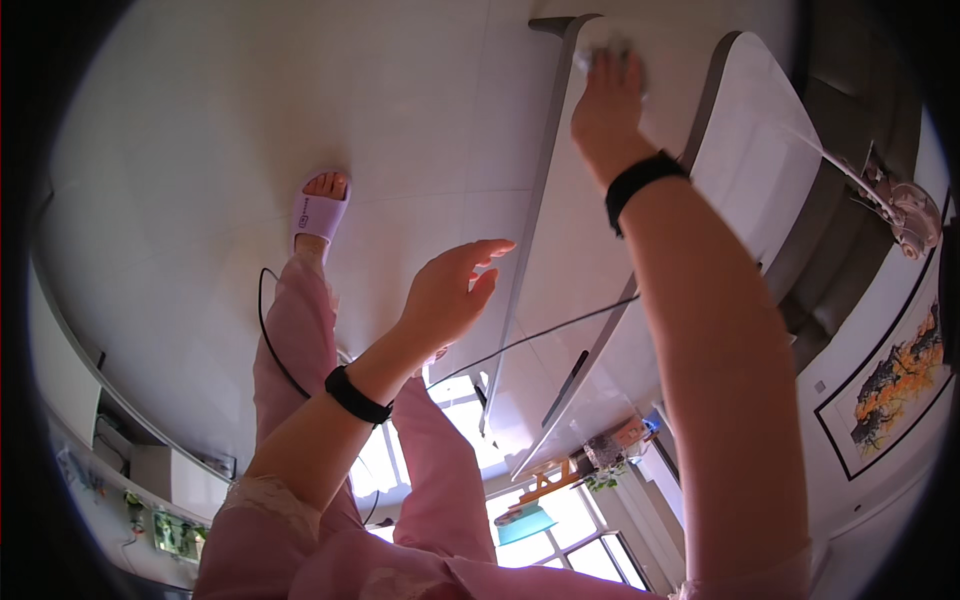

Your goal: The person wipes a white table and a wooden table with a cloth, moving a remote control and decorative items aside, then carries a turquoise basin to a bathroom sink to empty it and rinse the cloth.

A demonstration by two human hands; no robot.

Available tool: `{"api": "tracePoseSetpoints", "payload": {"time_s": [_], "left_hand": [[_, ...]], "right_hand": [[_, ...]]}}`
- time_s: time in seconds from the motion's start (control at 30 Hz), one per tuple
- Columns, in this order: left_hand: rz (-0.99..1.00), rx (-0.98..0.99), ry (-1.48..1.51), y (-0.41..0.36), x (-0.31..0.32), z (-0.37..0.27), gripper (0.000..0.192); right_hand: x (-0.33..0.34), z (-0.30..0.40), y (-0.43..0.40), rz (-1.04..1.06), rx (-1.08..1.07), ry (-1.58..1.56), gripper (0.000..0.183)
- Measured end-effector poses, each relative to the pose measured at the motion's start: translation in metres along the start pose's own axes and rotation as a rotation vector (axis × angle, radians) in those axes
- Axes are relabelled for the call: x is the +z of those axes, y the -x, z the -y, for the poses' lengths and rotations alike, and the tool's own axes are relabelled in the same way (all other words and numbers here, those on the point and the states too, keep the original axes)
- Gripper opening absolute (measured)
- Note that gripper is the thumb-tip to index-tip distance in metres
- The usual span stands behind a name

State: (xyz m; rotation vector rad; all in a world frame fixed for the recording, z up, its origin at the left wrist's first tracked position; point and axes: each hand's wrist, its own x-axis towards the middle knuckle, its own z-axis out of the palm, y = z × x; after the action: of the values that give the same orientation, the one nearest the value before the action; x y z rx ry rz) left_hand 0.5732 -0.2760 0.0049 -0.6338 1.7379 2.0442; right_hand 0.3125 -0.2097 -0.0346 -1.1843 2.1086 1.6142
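Note:
My right hand (609, 101) reaches far forward over a long white tabletop (581, 202) with a dark grey edge. Its fingers press a crumpled whitish-grey cloth or wipe (584, 60) onto the rounded far end; motion blur and the fingers hide most of it. Empty and with its fingers apart, my left hand (454, 289) hangs in the air just left of the table's edge. A second white tabletop panel (757, 112) lies alongside to the right, partly behind my right forearm. Both wrists wear black bands.
A thin black cable (536, 336) crosses the table and runs past my legs. My foot in a lilac slide (322, 214) stands on the pale tiled floor (420, 120). A dark sofa (847, 105) and a pinkish device with a long arm (911, 214) are at the right.

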Motion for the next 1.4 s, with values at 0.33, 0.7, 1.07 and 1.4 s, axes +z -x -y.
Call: {"api": "tracePoseSetpoints", "payload": {"time_s": [0.33, 0.7, 1.07, 1.4], "left_hand": [[0.019, -0.001, -0.035, 0.003, 0.009, 0.0, 0.033], [0.058, -0.001, -0.05, 0.013, 0.034, 0.015, 0.033], [0.078, -0.007, -0.09, 0.022, 0.039, 0.022, 0.032], [0.112, -0.051, -0.077, 0.026, 0.054, 0.025, 0.032]], "right_hand": [[0.011, -0.001, 0.03, 0.065, 0.008, 0.215, 0.049], [0.015, -0.004, 0.162, 0.224, -0.494, 0.196, 0.052], [0.055, 0.009, 0.147, -0.218, -0.142, -0.108, 0.045], [0.05, 0.066, 0.293, 0.395, -0.724, 0.078, 0.057]]}}
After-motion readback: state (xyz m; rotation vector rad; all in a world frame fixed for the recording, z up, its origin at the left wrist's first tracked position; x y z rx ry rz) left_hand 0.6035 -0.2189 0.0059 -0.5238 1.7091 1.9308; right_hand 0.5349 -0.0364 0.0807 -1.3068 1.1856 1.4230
